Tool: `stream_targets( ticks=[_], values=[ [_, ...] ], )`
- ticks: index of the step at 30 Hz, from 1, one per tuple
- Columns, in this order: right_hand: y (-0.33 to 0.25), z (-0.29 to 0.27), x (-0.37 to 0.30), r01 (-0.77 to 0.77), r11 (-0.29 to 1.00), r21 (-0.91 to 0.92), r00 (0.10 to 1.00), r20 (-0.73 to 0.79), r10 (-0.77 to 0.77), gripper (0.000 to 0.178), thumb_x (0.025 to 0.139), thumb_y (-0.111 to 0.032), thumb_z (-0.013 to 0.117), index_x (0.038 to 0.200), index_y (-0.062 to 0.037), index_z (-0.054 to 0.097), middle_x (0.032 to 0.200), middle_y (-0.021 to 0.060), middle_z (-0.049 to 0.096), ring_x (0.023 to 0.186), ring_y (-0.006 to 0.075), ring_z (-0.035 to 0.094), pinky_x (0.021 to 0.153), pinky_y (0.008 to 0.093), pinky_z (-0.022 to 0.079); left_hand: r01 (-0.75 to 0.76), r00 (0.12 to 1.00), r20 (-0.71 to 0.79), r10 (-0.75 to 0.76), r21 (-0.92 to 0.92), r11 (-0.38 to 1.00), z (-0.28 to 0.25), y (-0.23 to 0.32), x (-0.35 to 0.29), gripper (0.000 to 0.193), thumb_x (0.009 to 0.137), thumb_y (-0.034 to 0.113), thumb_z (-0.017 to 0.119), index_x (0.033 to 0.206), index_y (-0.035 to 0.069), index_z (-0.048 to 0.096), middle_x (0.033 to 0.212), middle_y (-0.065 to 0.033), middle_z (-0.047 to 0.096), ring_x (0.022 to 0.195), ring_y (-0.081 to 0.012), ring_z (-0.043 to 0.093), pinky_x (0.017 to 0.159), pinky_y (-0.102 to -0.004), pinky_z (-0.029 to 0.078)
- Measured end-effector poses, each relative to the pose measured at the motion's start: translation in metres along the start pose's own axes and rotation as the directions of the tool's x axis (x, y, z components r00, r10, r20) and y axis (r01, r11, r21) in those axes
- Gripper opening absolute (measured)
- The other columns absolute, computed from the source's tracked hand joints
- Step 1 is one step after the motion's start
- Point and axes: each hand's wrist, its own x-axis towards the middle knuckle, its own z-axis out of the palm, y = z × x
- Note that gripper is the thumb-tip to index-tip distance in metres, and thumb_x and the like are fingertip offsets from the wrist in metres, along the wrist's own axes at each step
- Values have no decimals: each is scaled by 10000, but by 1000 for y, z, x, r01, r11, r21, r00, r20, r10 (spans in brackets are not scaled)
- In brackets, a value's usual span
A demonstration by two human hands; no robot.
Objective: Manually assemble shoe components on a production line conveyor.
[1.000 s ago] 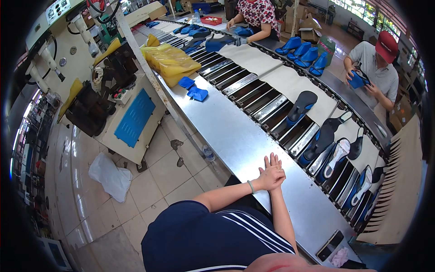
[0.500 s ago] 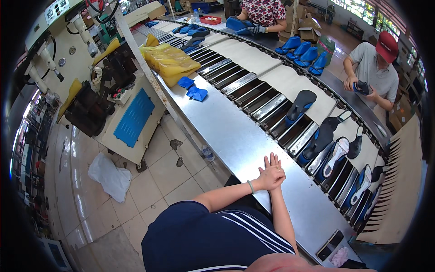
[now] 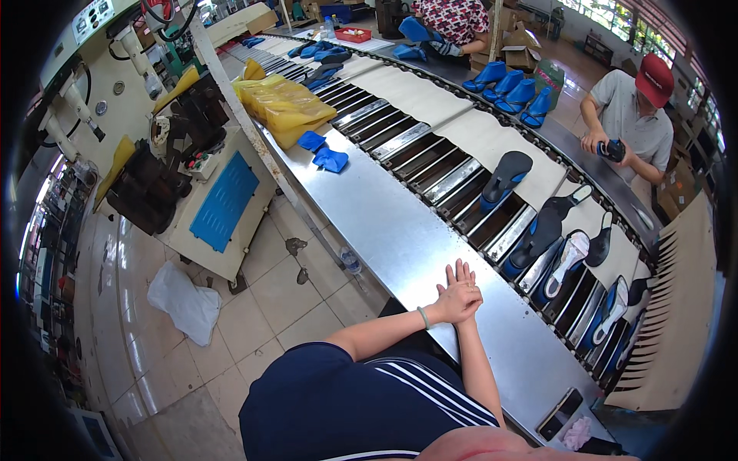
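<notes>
My left hand point(image 3: 455, 306), with a pale green bangle at its wrist, lies across my right hand at the edge of the metal ledge point(image 3: 400, 238). Its fingers curl around the back of the right hand. The stretched fingers of my right hand point(image 3: 459, 274) point away over the ledge, holding nothing. Beyond them, a slatted conveyor point(image 3: 453, 188) carries blue shoe lasts with dark soles, the nearest being a dark-soled last point(image 3: 506, 178). Farther right lie a last with a white-patched sole point(image 3: 566, 263) and another white-patched one point(image 3: 610, 310).
Two blue pieces point(image 3: 330, 160) and yellow plastic sheeting point(image 3: 284, 107) lie along the ledge. A phone point(image 3: 559, 413) rests at its near end. Across the conveyor, a person in a red cap point(image 3: 630, 115) handles a dark shoe; another person point(image 3: 453, 23) holds blue lasts. Machinery point(image 3: 223, 200) stands left.
My hands stay together in the same place. Across the conveyor, the red-capped person turns the shoe, and the far person's blue last has been raised, with another blue one showing below it.
</notes>
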Motion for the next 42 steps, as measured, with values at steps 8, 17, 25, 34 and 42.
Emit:
stream_targets(
  ticks=[8,17,25,34,42],
  values=[
    [1,-1,-2,-3,1000,-9,1000,1,3,712,911,-417,674,1543,-181,447,1666,141,274,1544,339,222,1222,531,189,-5,1000,12,5,1,1000,0,4,1,67,820,99,682,824,33,693,885,-177,674,975,-351,642,1056,-470,416],
    [-7,-13,-1,-10,1000,-14,1000,-6,10,719,918,-424,662,1556,-188,431,1671,137,264,1549,331,210,1232,515,164,-5,1000,26,5,8,1000,6,0,-2,80,821,111,681,827,31,692,900,-180,679,984,-353,642,1039,-475,421],
    [-1,-11,-4,7,999,-53,1000,-9,-7,716,927,-427,651,1560,-179,425,1675,139,255,1553,328,199,1243,487,133,2,1000,7,-2,-4,1000,10,3,-2,84,818,116,684,838,35,697,946,-194,685,1023,-361,637,1063,-476,411],
    [5,-9,-8,4,999,-38,1000,9,-4,690,932,-422,652,1546,-179,448,1668,142,271,1549,329,214,1239,487,159,6,1000,13,-6,20,1000,13,4,-3,75,820,121,684,835,49,699,965,-188,687,1064,-364,632,1087,-484,396],
    [5,-9,-10,9,994,-112,1000,20,-7,708,931,-441,644,1555,-181,433,1665,148,275,1545,336,220,1239,491,156,-8,999,33,8,26,1000,12,6,-2,63,822,115,682,830,55,695,913,-164,682,1038,-351,635,1083,-488,396]
  ],
)
